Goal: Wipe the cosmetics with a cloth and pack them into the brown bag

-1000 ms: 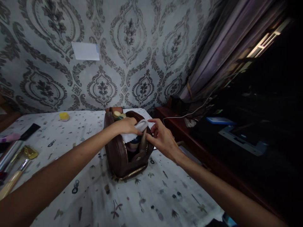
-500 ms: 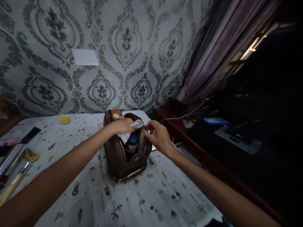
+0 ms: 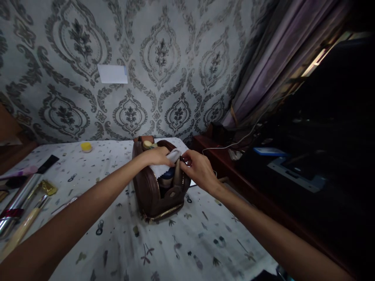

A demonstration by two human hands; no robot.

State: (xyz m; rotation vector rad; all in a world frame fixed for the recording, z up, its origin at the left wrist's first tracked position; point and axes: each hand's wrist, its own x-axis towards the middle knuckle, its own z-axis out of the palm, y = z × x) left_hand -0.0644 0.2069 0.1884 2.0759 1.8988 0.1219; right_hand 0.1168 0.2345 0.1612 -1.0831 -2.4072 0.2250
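A dark brown zippered bag stands unzipped on the patterned white cloth. My left hand reaches into its top, with fingers closed around a white cloth that hangs partly down inside. My right hand pinches the right edge of the bag's opening. Beneath the white cloth, a dark blue-topped container shows in the bag. Pale round lids poke out near the back. The tips of my left fingers are hidden in the bag.
On the left lie a yellow-lidded jar, a wooden-handled brush and a silver tube. To the right is a dark red wooden surface with a white cable and a blue-edged flat object.
My left hand has pushed the white cloth slightly lower and to the right, covering more of the blue-topped container. My right hand stays at the bag's edge. The view has shifted a little.
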